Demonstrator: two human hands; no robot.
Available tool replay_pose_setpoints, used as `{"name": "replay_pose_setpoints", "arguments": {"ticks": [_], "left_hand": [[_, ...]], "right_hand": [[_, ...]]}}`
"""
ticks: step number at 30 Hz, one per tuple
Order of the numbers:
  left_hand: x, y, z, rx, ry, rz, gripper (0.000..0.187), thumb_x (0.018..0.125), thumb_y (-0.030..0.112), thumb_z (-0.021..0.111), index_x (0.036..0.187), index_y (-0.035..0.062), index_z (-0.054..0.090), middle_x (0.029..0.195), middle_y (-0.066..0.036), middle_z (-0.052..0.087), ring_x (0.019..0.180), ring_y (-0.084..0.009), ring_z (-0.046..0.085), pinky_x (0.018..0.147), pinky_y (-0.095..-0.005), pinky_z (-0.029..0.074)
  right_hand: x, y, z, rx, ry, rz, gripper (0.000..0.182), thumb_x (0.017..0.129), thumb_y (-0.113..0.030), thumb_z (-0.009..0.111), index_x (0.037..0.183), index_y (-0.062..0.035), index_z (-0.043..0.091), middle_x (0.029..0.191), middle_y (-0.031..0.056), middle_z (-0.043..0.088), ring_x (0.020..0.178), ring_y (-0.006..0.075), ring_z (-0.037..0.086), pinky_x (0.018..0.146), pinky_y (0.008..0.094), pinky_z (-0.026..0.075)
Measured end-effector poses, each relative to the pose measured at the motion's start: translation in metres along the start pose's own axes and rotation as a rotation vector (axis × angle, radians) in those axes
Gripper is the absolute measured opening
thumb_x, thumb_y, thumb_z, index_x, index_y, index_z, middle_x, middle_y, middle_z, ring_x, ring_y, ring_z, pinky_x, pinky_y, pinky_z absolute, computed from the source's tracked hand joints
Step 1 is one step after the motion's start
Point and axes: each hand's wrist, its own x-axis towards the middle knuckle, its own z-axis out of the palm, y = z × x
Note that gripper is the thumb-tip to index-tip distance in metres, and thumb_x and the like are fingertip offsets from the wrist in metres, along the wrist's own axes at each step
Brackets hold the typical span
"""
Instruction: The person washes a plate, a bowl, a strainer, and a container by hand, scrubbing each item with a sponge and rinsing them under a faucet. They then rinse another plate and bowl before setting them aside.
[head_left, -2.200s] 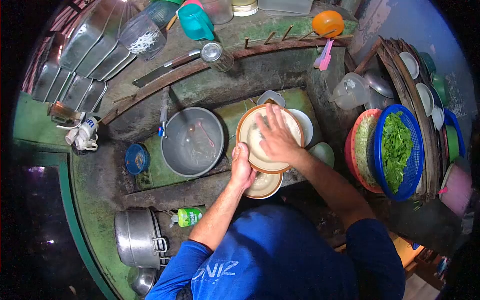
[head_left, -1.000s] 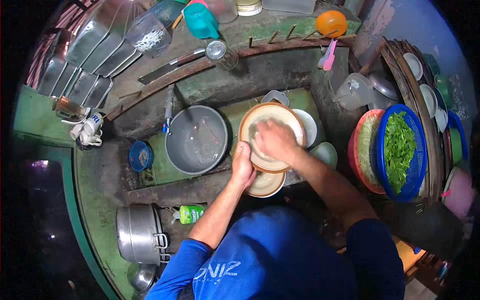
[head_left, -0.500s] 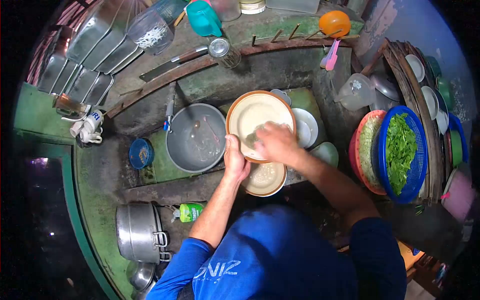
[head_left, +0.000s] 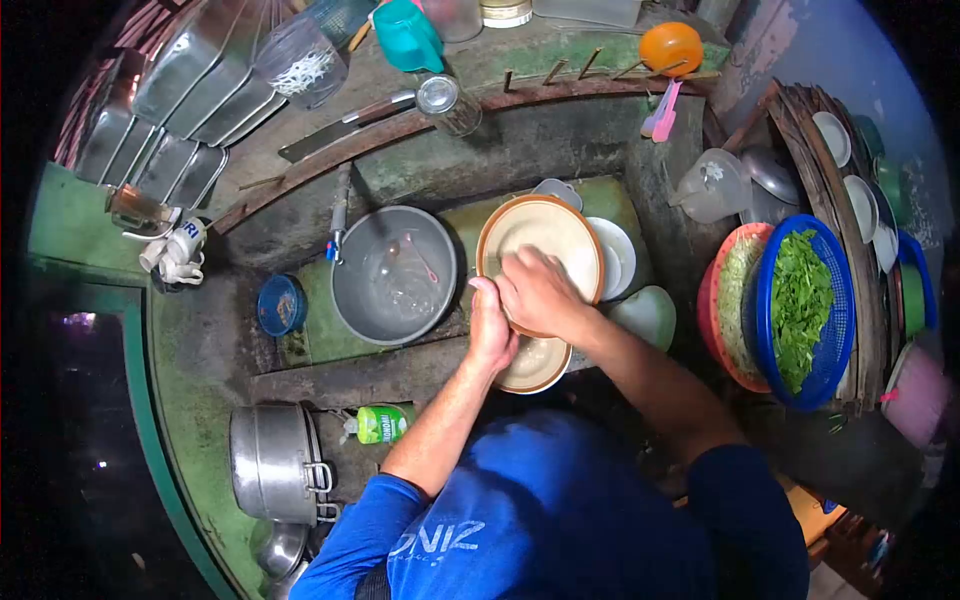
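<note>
My left hand (head_left: 493, 325) grips the lower left rim of a cream plate with a brown edge (head_left: 570, 240). My right hand (head_left: 540, 290) is pressed to the plate's inner face with its fingers bent; whatever lies beneath them is hidden. A second brown-rimmed dish (head_left: 540, 366) with suds shows just below. To the left, a grey basin (head_left: 385, 320) holds water and a pinkish utensil. White dishes (head_left: 622, 250) and a pale green-white bowl (head_left: 650, 312) sit to the right of the plate.
A blue basket (head_left: 848, 300) of green leaves overlaps a red basket (head_left: 712, 310) at the right. A small blue bowl (head_left: 281, 305), a green bottle (head_left: 382, 424) and a large metal pot (head_left: 268, 460) stand at the left. Behind, a knife (head_left: 340, 130) hangs along a wooden rail.
The plate and both hands have shifted slightly right and down. My right hand has moved over to the plate's lower left part, close to my left hand.
</note>
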Motion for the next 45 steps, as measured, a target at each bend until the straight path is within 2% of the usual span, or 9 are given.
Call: {"name": "replay_pose_setpoints", "arguments": {"ticks": [5, 8, 19, 27, 29, 34, 38, 41, 45], "left_hand": [[-0.003, 0.024, -0.003, -0.054, -0.044, -0.069, 0.084, 0.09, 0.072, 0.029, 0.139, 0.0043, 0.038, 0.138, -0.014, 0.048, 0.126, -0.028, 0.049, 0.105, -0.0441, 0.041], [-0.007, 0.009, 0.0, 0.036, -0.04, 0.024, 0.075, 0.094, 0.066, 0.026, 0.14, 0.008, 0.037, 0.139, -0.013, 0.047, 0.128, -0.0273, 0.047, 0.108, -0.044, 0.038], [-0.018, 0.004, 0.005, 0.183, -0.028, 0.107, 0.063, 0.101, 0.048, 0.036, 0.148, 0.0066, 0.024, 0.149, -0.011, 0.032, 0.134, -0.0242, 0.037, 0.109, -0.0433, 0.035], [-0.003, 0.021, -0.021, 0.273, -0.006, 0.194, 0.061, 0.102, 0.049, 0.033, 0.144, 0.0053, 0.03, 0.141, -0.014, 0.041, 0.126, -0.025, 0.045, 0.106, -0.0421, 0.04], [-0.006, 0.013, -0.02, 0.404, -0.068, 0.264, 0.062, 0.102, 0.048, 0.035, 0.146, 0.0049, 0.028, 0.142, -0.013, 0.039, 0.127, -0.0237, 0.043, 0.106, -0.0409, 0.038], [0.001, 0.016, -0.015, 0.28, -0.069, 0.284, 0.058, 0.102, 0.046, 0.036, 0.147, 0.0108, 0.026, 0.141, -0.012, 0.041, 0.128, -0.0237, 0.043, 0.105, -0.0407, 0.04], [-0.004, 0.018, -0.013, 0.353, -0.024, 0.311, 0.055, 0.101, 0.046, 0.038, 0.143, 0.0112, 0.03, 0.134, -0.01, 0.045, 0.124, -0.0227, 0.047, 0.102, -0.0416, 0.043], [-0.007, -0.006, -0.01, 0.281, -0.061, 0.196, 0.053, 0.101, 0.045, 0.039, 0.141, 0.0097, 0.032, 0.131, -0.01, 0.046, 0.122, -0.0229, 0.048, 0.102, -0.042, 0.043], [-0.001, 0.008, 0.006, 0.164, -0.008, 0.102, 0.054, 0.103, 0.042, 0.036, 0.143, 0.0074, 0.029, 0.138, -0.012, 0.043, 0.127, -0.0247, 0.046, 0.107, -0.043, 0.04]], "right_hand": [[-0.005, -0.015, 0.002, 0.044, 0.142, -0.083, 0.021, 0.085, -0.023, 0.055, 0.087, -0.0024, 0.059, 0.093, 0.0211, 0.058, 0.085, 0.0397, 0.06, 0.074, 0.0533, 0.046], [-0.001, -0.013, -0.011, 0.042, -0.116, -0.028, 0.022, 0.086, -0.025, 0.055, 0.09, -0.0039, 0.059, 0.091, 0.0197, 0.058, 0.087, 0.0379, 0.06, 0.074, 0.0524, 0.045], [0.047, 0.008, -0.005, -0.099, 0.38, 0.183, 0.025, 0.086, -0.031, 0.059, 0.091, -0.0063, 0.058, 0.092, 0.016, 0.06, 0.085, 0.0357, 0.06, 0.077, 0.0501, 0.045], [0.01, 0.01, -0.004, -0.149, -0.03, -0.066, 0.022, 0.087, -0.028, 0.056, 0.093, -0.0071, 0.06, 0.095, 0.014, 0.059, 0.092, 0.0323, 0.06, 0.08, 0.0515, 0.041], [0.027, 0.031, -0.005, -0.203, 0.289, 0.148, 0.023, 0.087, -0.029, 0.057, 0.092, -0.0066, 0.059, 0.095, 0.0155, 0.059, 0.09, 0.0334, 0.059, 0.078, 0.0519, 0.041], [0.001, -0.002, 0.011, -0.129, 0.233, -0.064, 0.028, 0.082, -0.032, 0.063, 0.095, -0.0071, 0.062, 0.094, 0.018, 0.058, 0.09, 0.0343, 0.06, 0.078, 0.0497, 0.044], [-0.007, 0.045, -0.015, -0.235, 0.003, 0.192, 0.03, 0.08, -0.031, 0.065, 0.099, -0.0079, 0.061, 0.111, 0.0168, 0.051, 0.11, 0.0348, 0.046, 0.084, 0.0514, 0.037], [0.02, 0.055, -0.014, -0.298, 0.424, 0.001, 0.043, 0.078, -0.019, 0.067, 0.114, -0.0053, 0.05, 0.137, 0.0278, 0.038, 0.129, 0.0467, 0.035, 0.104, 0.0605, 0.028], [0.018, 0.016, 0.004, 0.137, 0.203, -0.19, 0.06, 0.086, -0.022, 0.057, 0.14, -0.0077, 0.036, 0.149, 0.0222, 0.031, 0.14, 0.0451, 0.023, 0.112, 0.0623, 0.019]]}}
